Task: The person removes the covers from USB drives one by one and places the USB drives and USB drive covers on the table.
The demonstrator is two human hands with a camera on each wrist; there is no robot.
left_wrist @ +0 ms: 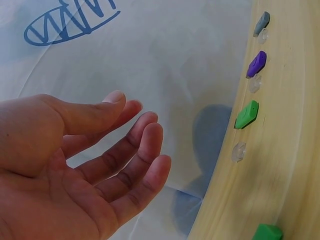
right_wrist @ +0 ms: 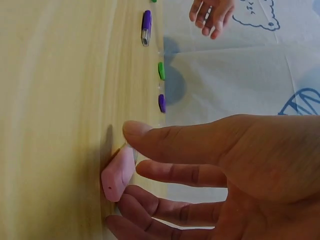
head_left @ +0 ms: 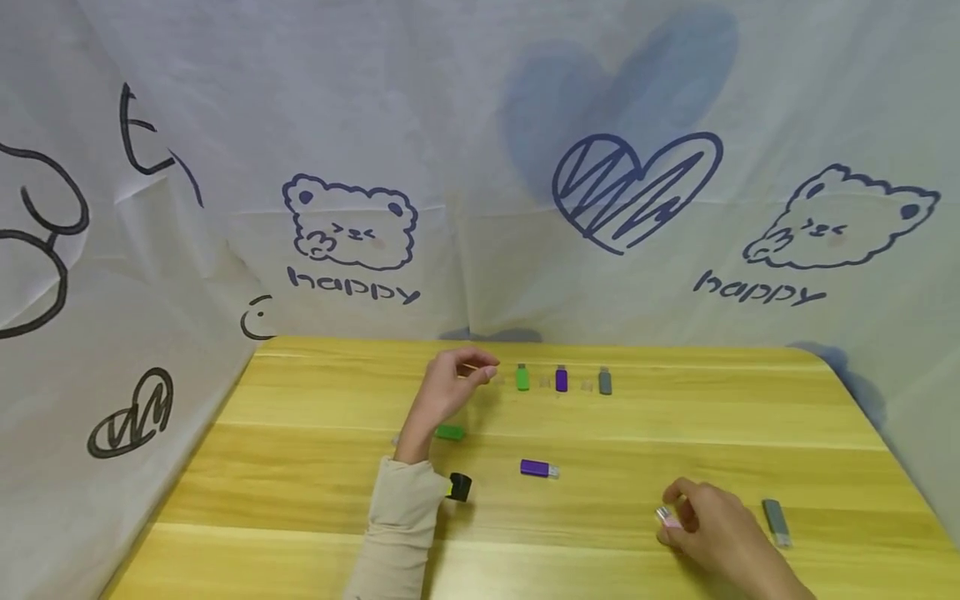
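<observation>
One empty left hand (head_left: 455,383), fingers loosely bent, hovers near a green USB stick (head_left: 522,378) at the back of the counter (head_left: 300,475). Next, the nearer purple USB stick (head_left: 535,468). Then the pink USB stick (head_left: 670,521), pinched by the right hand (head_left: 708,525); I judge this fingertip hold could slip if twisted. Grey USB stick (head_left: 776,518) just beside: a sideways swing could knock it.

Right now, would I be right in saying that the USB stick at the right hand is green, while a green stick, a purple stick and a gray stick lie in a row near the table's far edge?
Not quite: the right wrist view shows a pink USB stick at the right hand, not a green one. The rest is right.
</observation>
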